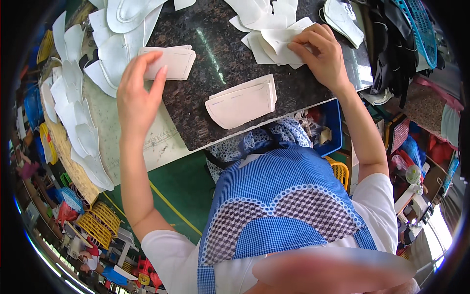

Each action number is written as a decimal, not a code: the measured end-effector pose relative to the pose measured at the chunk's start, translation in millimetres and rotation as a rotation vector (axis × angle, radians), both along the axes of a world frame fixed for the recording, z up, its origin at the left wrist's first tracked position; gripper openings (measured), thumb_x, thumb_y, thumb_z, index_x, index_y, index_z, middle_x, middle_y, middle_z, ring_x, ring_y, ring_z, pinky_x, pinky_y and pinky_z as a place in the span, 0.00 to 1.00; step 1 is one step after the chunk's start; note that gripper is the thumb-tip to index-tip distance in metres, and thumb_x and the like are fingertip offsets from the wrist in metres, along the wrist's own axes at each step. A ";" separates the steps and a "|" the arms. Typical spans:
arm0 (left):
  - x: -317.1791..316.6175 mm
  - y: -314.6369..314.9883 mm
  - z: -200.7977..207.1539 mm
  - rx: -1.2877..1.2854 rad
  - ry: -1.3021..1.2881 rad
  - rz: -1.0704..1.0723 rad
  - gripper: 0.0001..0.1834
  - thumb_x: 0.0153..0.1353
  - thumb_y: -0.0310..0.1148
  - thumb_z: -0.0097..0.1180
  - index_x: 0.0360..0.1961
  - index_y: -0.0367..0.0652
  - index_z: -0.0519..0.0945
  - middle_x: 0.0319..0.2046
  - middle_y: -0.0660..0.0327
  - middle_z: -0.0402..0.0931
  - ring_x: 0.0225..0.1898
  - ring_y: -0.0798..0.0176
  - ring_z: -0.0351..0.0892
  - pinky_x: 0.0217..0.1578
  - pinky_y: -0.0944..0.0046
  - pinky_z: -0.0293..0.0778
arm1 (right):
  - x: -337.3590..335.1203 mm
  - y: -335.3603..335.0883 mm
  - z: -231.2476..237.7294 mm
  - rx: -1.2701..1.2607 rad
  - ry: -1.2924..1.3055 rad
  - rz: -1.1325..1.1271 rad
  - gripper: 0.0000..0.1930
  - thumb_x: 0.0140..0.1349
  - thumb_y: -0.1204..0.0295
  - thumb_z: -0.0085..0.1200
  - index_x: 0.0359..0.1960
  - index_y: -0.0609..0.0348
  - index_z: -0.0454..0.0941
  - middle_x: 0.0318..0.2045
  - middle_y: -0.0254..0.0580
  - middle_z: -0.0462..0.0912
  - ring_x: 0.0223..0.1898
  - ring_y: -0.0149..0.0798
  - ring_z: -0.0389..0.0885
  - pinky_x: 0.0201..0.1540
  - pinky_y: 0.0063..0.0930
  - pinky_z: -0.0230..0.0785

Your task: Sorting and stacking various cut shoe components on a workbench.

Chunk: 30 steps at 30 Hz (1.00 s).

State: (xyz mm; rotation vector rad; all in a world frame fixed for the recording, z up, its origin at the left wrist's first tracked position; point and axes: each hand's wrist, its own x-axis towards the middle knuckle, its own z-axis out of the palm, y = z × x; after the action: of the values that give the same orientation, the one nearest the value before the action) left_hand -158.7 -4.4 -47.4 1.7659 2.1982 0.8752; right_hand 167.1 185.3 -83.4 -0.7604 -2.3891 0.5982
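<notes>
My left hand (pixel 138 93) grips the left end of a small stack of white, flat cut pieces (pixel 176 64), thumb on the near side and fingers over the top. The stack is over the dark speckled stone slab (pixel 196 125). With fingers and thumb together, my right hand (pixel 323 58) pinches the edge of a white cut piece (pixel 277 45), which lies over a loose spread of similar pieces (pixel 254 19). Between my hands, close to the slab's near edge, lies another stack of white curved pieces (pixel 240 103) with faint marked lines.
Overlapping white shaped pieces (pixel 78 110) cover the pale tabletop on the left. At the far right are white pieces (pixel 342 22), dark hanging material (pixel 391 46) and a blue basket (pixel 418 29). A blue bin (pixel 334 128) stands below the slab's near edge.
</notes>
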 end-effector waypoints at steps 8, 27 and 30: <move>-35.3 17.8 -10.2 -0.067 0.266 -0.249 0.23 0.59 0.26 0.58 0.57 0.46 0.78 0.59 0.56 0.72 0.63 0.48 0.67 0.65 0.52 0.63 | -30.9 -86.8 59.7 0.076 0.165 0.137 0.09 0.44 0.78 0.70 0.29 0.57 0.85 0.34 0.37 0.78 0.35 0.37 0.76 0.34 0.30 0.69; 72.1 -52.8 48.2 -0.489 -0.638 -0.527 0.09 0.60 0.22 0.59 0.40 0.41 0.75 0.38 0.56 0.87 0.34 0.61 0.88 0.33 0.61 0.80 | -16.3 -117.1 52.3 -0.814 0.066 0.450 0.19 0.56 0.64 0.71 0.45 0.62 0.82 0.31 0.43 0.82 0.29 0.35 0.81 0.30 0.30 0.72; 83.9 -69.3 25.3 -0.502 -0.649 -0.492 0.07 0.62 0.26 0.64 0.39 0.36 0.80 0.30 0.57 0.86 0.30 0.62 0.88 0.30 0.66 0.80 | 5.2 -111.3 46.4 -1.043 -0.041 0.477 0.12 0.63 0.65 0.66 0.37 0.64 0.85 0.25 0.40 0.83 0.23 0.29 0.81 0.26 0.24 0.72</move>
State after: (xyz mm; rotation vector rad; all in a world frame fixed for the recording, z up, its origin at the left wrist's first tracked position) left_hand -74.8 -73.7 -22.1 1.4064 1.3350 0.5887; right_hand 172.3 74.0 -37.0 -0.5520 -2.1842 2.1127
